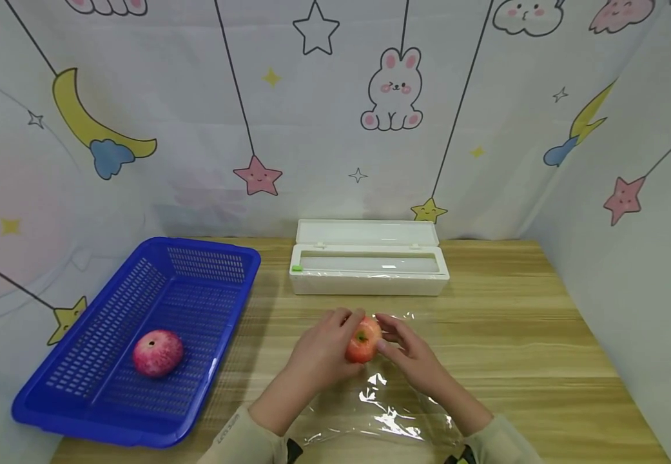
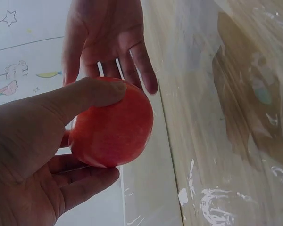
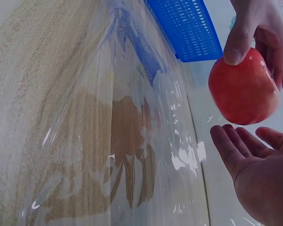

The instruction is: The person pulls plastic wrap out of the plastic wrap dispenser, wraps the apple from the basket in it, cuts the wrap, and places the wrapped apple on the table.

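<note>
A red apple [image 1: 363, 339] is held in my left hand [image 1: 325, 345] above a sheet of clear plastic film [image 1: 390, 399] on the wooden table. In the left wrist view the thumb lies on one side of the apple [image 2: 114, 125] and the fingers curl under the other. My right hand [image 1: 413, 361] is close on the apple's right side. The right wrist view has the fingers of that hand [image 3: 266, 183] extended just below the apple [image 3: 245, 89], its palm turned up.
A white film dispenser box [image 1: 370, 285] with its lid [image 1: 368, 232] raised stands behind the hands. At the left, a blue plastic basket [image 1: 219, 351] holds another red fruit [image 1: 158, 353]. Printed cloth [image 1: 329, 129] hangs behind the table and along its sides.
</note>
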`<state>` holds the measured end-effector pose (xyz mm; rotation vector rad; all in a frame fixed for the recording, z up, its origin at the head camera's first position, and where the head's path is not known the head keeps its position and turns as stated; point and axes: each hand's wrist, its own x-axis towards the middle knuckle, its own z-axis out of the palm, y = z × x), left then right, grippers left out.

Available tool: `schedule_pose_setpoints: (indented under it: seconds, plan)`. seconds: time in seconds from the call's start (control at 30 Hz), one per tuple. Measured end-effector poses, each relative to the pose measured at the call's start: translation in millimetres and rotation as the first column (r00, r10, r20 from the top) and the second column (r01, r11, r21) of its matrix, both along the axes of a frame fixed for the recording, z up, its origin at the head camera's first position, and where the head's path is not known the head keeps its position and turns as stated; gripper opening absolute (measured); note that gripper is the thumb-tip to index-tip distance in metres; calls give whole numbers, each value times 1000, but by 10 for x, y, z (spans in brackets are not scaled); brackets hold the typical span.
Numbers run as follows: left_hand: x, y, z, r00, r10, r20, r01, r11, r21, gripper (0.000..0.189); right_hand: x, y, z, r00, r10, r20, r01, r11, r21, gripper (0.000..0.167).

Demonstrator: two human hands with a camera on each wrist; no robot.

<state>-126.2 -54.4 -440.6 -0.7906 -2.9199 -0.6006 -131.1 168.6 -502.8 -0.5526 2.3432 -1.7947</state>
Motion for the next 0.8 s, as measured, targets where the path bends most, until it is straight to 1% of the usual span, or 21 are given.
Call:
schedule_pose_setpoints:
  seconds: [0.13, 0.3, 0.5, 0.6, 0.67, 0.7, 0.77, 0.8]
  plan:
    - [15, 59, -20, 999, -9, -40, 8, 1000, -27, 86, 3, -1, 0, 1000, -6, 3, 6, 1000, -4, 51]
    - [33, 105, -30, 996, -4, -94, 0, 999, -42, 85, 5, -5, -15, 999, -31, 38, 31, 999, -15, 48]
    - [40, 157, -33, 995, 11, -103, -17, 998, -62, 89, 13, -10, -17, 996, -73, 50, 74, 997, -18, 46]
    - [45, 177, -39, 993, 20, -114, -26, 998, -54, 91, 9, -2, -8, 994, -98, 48, 100, 995, -30, 46]
    - [48, 178, -48, 994, 27, -109, -30, 999, -25, 92, 5, 8, 5, 993, -109, 44, 111, 993, -39, 46]
    - [48, 174, -56, 995, 33, -94, -33, 999, 4, 93, 2, 15, 12, 992, -113, 54, 115, 992, -47, 46]
    - [48, 154, -75, 997, 52, -50, -48, 996, 80, 98, -6, 31, 27, 990, -112, 91, 119, 990, -69, 46]
    - [45, 139, -90, 998, 61, -24, -57, 990, 128, 99, -11, 41, 36, 987, -113, 113, 123, 989, -81, 46]
